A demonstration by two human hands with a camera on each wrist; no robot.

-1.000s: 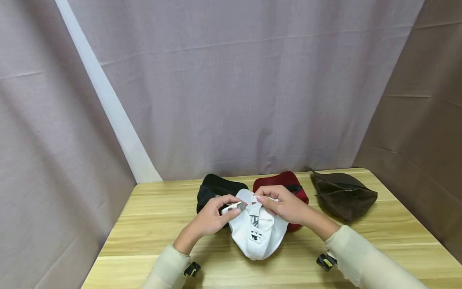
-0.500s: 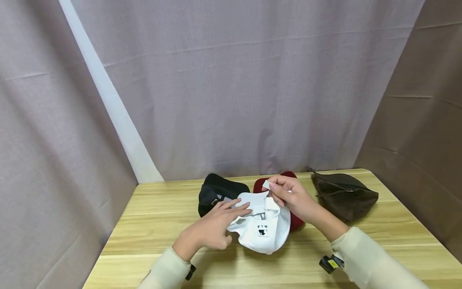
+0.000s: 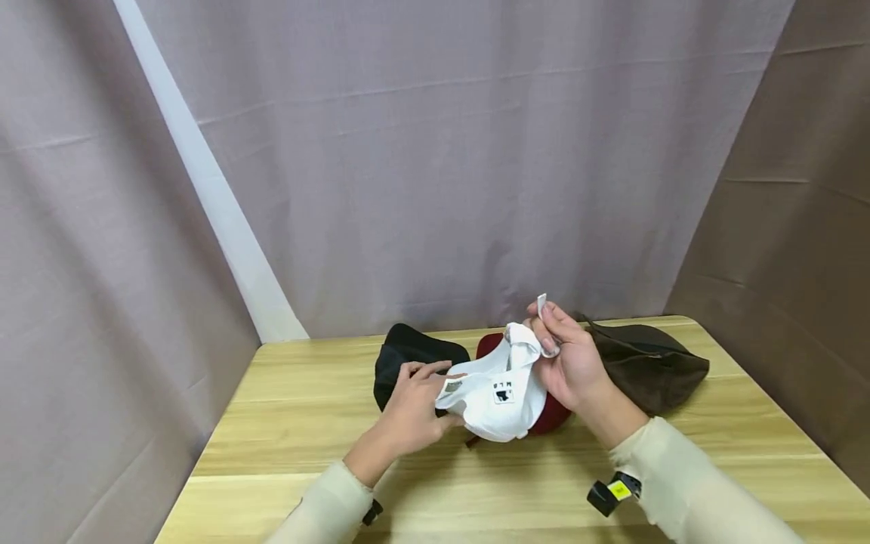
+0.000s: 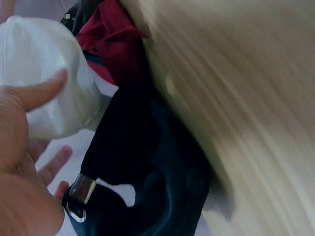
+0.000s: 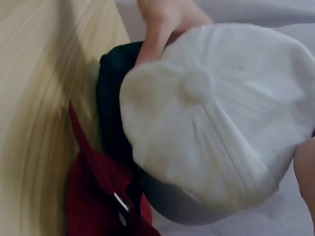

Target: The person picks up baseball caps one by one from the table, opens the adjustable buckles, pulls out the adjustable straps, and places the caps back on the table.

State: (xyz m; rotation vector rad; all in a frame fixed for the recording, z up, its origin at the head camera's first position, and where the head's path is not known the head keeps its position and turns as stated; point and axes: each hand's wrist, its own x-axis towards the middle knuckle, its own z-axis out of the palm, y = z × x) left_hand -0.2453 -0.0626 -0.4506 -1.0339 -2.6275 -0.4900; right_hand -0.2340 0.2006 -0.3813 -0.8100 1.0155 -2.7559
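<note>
A white baseball cap (image 3: 499,400) with a small black emblem is held up above the table, its back opening facing me. My left hand (image 3: 413,408) grips the cap's left edge beside a metal buckle (image 3: 452,386), thumb below and fingers on top. My right hand (image 3: 569,355) pinches the cap's back strap (image 3: 541,304), whose loose end sticks up from the fingers. In the right wrist view the crown of the white cap (image 5: 221,108) hides most of the left hand (image 5: 165,24). Thumb and fingers of the left hand (image 4: 24,147) straddle the white cap (image 4: 49,73) in the left wrist view.
Behind the white cap lie a black cap (image 3: 411,355) on the left and a dark red cap (image 3: 552,415), partly covered. A dark brown cap (image 3: 652,370) lies at the right on the wooden table (image 3: 292,423). Grey curtains (image 3: 435,189) stand behind the table.
The white cap has been lifted and tilted. My right hand has risen and moved right with the strap, whose end has come away from the buckle side. My left hand has regripped the edge.
</note>
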